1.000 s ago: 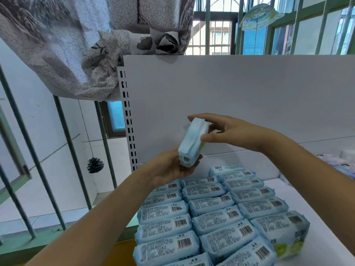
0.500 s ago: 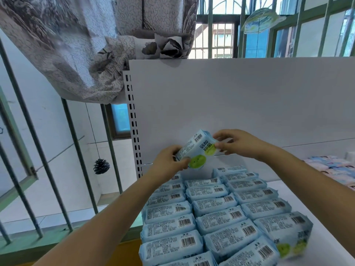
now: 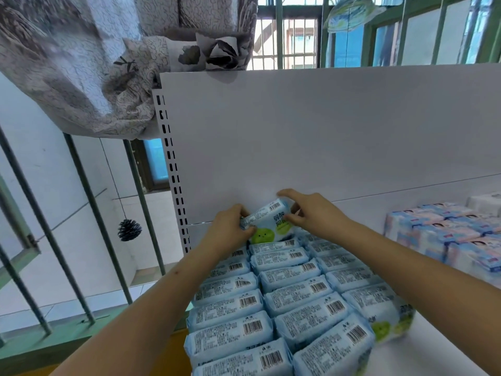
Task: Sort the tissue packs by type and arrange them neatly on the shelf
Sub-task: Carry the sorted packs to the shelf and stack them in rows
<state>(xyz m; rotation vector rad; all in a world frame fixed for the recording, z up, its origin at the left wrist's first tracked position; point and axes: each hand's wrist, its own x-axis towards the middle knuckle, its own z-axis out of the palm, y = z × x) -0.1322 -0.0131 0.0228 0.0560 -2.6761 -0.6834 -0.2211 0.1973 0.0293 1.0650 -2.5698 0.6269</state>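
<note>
At the left end of the shelf (image 3: 433,356), your left hand (image 3: 230,229) curls its fingers round the left end of a blue tissue pack (image 3: 271,221), with the thumb pinching its edge. That pack is tilted, green face toward you, and sits at the back of the rows, close against the white back panel (image 3: 325,137); whether its lower edge already rests on the shelf you cannot tell. Below it, three rows of matching blue packs (image 3: 284,297) run from the back toward you, lying barcode-up and touching one another, so this type looks largely sorted. Your right hand (image 3: 311,215) pinches the right end of the pack between thumb and curled fingers, the forefinger stretched over its top. Further right, a pack with green on its side (image 3: 385,316) ends the third row. Well apart at the far right stands a block of pink-and-blue packs (image 3: 447,234), a second type already grouped. What seems left: seat this pack square, then check the far end, partly out of view.
</note>
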